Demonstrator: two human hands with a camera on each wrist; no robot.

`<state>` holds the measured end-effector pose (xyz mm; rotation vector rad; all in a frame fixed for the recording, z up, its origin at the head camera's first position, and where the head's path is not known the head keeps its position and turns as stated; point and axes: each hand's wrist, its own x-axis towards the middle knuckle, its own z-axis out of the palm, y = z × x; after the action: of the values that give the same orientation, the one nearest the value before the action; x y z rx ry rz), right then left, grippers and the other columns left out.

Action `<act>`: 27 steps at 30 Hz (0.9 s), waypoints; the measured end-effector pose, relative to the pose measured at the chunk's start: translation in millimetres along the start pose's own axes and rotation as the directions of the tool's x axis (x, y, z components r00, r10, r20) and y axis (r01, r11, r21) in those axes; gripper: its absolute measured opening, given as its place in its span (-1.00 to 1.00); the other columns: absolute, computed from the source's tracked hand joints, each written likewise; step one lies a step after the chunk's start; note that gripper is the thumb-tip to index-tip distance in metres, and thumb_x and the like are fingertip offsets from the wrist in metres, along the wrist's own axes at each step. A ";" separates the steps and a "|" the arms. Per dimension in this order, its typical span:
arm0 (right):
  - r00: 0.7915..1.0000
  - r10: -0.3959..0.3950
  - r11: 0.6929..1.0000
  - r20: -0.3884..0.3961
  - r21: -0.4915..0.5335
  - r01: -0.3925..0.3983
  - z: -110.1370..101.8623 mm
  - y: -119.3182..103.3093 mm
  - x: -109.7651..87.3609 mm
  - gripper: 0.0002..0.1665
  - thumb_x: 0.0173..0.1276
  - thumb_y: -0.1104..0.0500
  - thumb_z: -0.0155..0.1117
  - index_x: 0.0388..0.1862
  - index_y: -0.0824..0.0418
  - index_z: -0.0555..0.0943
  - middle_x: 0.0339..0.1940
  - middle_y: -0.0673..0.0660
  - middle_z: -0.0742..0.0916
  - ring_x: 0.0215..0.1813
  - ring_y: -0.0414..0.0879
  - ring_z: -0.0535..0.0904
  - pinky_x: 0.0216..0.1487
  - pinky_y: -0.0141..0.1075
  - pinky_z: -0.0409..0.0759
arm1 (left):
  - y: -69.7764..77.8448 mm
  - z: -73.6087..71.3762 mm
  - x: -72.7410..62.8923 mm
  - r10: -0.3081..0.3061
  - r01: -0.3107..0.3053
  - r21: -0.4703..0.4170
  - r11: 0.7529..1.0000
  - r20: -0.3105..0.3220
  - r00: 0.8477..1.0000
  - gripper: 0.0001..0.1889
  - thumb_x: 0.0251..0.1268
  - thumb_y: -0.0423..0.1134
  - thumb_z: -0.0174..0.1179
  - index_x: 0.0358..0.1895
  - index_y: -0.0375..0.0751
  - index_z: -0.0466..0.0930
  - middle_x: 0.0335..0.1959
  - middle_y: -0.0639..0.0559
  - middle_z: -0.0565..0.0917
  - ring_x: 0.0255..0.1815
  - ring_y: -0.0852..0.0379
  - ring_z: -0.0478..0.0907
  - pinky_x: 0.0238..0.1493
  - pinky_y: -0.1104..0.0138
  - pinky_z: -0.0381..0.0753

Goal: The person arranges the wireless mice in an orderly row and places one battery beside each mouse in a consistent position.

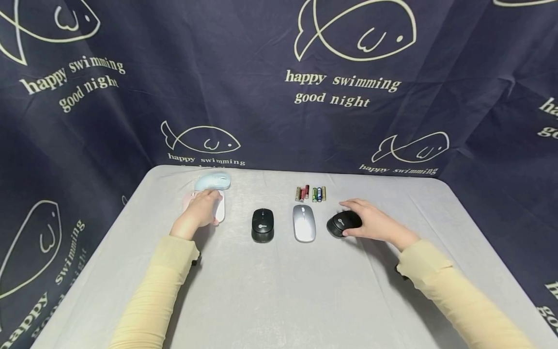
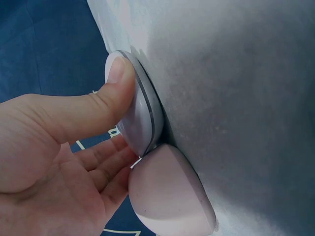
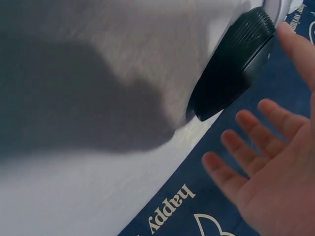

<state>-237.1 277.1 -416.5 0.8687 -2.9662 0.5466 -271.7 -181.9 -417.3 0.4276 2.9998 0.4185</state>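
Observation:
My left hand [image 1: 201, 209] is on a white mouse [image 1: 221, 208] at the table's left, thumb against the near side and fingers reaching round the far side. The left wrist view shows the thumb on the white mouse's edge [image 2: 142, 113]; the fingertips are partly hidden behind it. Touching that mouse is a pink mouse [image 2: 170, 194]. A light blue mouse [image 1: 213, 181] lies just beyond. On the right, my right hand [image 1: 372, 222] spreads around a black mouse [image 1: 341, 223]. Its fingers look apart from the mouse [image 3: 236, 64] in the right wrist view, with the thumb close to one end.
Another black mouse [image 1: 262, 225] and a silver mouse [image 1: 303, 224] lie mid-table between the hands. Behind them are two small groups of batteries, one on the left [image 1: 302, 193] and one on the right [image 1: 319, 194]. A dark blue printed curtain [image 1: 270, 126] hangs behind the grey tabletop [image 1: 279, 291].

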 end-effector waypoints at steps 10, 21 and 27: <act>0.984 0.176 0.984 -0.025 0.038 -0.175 6.1 -5.3 0.0 -0.04 0.06 -0.17 0.41 0.25 0.44 0.37 0.20 0.43 0.49 0.24 0.32 0.37 0.25 0.17 0.32 | -0.7 -0.3 0.5 0.008 -0.008 0.012 1.000 -0.005 1.000 -0.23 -0.31 -0.33 0.52 0.14 -0.38 0.39 0.20 -0.40 0.39 0.23 -0.37 0.31 0.27 -0.15 0.25; 0.944 0.329 0.944 0.024 0.027 -0.330 16.7 -14.4 6.3 0.09 0.06 -0.27 0.36 0.27 0.53 0.30 0.20 0.56 0.42 0.20 0.47 0.35 0.21 0.20 0.35 | 0.6 -2.1 0.2 0.013 -0.013 0.024 1.000 -0.002 1.000 -0.22 -0.31 -0.32 0.51 0.15 -0.38 0.39 0.21 -0.40 0.38 0.24 -0.37 0.30 0.28 -0.14 0.23; 0.920 0.391 0.921 0.034 -0.013 -0.390 20.3 -23.9 10.2 0.10 0.05 -0.31 0.33 0.26 0.52 0.32 0.19 0.56 0.43 0.13 0.52 0.36 0.09 0.21 0.43 | 0.3 -1.4 -0.4 0.012 -0.012 0.026 1.000 0.000 1.000 -0.23 -0.30 -0.32 0.51 0.14 -0.37 0.39 0.22 -0.38 0.38 0.24 -0.36 0.30 0.28 -0.14 0.23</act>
<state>-231.4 246.3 -426.8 0.2790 -3.1849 0.5299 -271.4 -182.1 -415.9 0.4475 3.0075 0.3814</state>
